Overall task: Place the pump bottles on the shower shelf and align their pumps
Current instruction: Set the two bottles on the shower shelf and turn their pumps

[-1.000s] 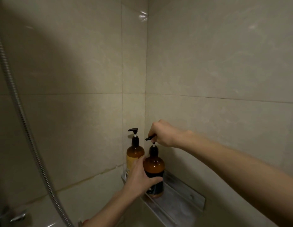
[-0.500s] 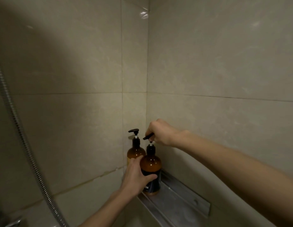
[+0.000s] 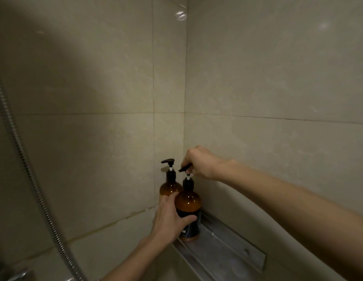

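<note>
- 2 amber pump bottles stand upright, touching, at the shower shelf's (image 3: 233,254) corner end.
- Left hand (image 3: 170,220) grips the front bottle (image 3: 188,203).
- Right hand (image 3: 201,162) pinches its pump head (image 3: 183,169).
- The rear bottle (image 3: 170,188) stands untouched.

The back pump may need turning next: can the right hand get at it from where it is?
Probably yes. The rear bottle's pump stands uncovered just left of the right hand, nothing between them; the hand must first release the front bottle's pump, which it pinches.
</note>
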